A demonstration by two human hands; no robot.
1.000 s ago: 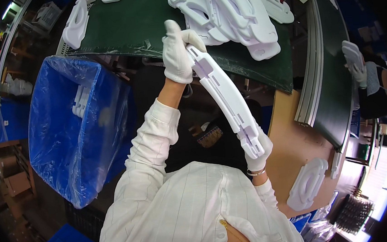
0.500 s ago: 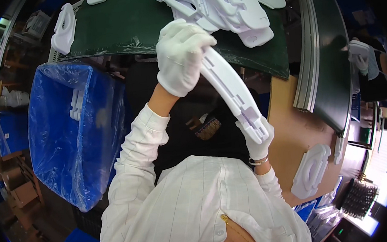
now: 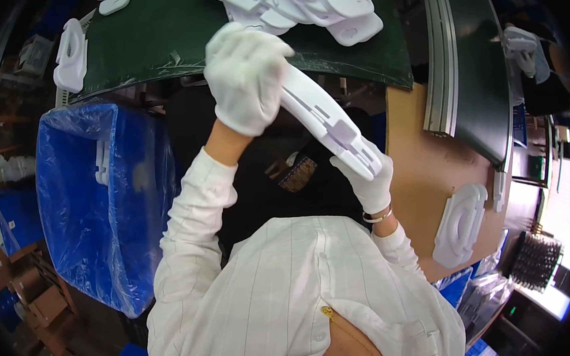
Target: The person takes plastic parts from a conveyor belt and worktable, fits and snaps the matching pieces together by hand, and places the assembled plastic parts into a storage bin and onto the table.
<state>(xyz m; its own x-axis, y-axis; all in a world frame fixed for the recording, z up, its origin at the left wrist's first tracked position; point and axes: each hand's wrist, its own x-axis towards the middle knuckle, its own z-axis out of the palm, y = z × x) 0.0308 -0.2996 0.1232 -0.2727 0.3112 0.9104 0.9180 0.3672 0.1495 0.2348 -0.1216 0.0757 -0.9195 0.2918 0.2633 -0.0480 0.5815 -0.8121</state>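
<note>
A long, curved white plastic part with slots along its edge slants between my two white-gloved hands. My left hand is closed round its upper far end. At the lower near end my right hand grips it, the fingers partly hidden behind the part. The piece is held in the air, edge up, just short of the green-topped table. A heap of similar white plastic parts lies on that table beyond my hands.
A blue bin lined with clear plastic stands at left, a white part inside. One white part rests at the table's left edge; another lies on the brown board at right. A co-worker's gloved hand shows far right.
The view has shifted slightly. The white part has turned a little in my hands, showing more of its slotted edge. Both hands still hold it.
</note>
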